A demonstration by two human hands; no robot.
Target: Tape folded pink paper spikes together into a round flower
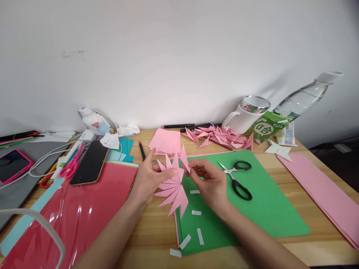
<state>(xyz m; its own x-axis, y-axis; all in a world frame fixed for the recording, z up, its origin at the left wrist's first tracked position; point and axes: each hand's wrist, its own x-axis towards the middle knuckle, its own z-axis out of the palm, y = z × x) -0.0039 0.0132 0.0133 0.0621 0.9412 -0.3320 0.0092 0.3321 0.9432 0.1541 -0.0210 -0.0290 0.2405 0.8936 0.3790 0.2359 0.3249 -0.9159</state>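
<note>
My left hand point(147, 179) grips a fan of pink folded paper points point(172, 188) joined at one spot, held just above the wooden table. My right hand point(209, 179) pinches a single pink folded piece point(184, 158) and holds it against the fan's upper right edge. Both hands hover over the left edge of a green paper sheet point(263, 201). Black-handled scissors point(237, 179) lie on the green sheet just right of my right hand. Several small white strips point(196, 212) lie on the green sheet below the fan.
A heap of pink folded pieces point(218, 136) and a stack of pink squares point(165, 142) lie behind. A red plastic sheet point(84, 209), a phone point(89, 162) and pink scissors point(71, 166) sit left. White mug point(244, 114), bottle point(303, 99) and pink sheets point(325, 190) are at the right.
</note>
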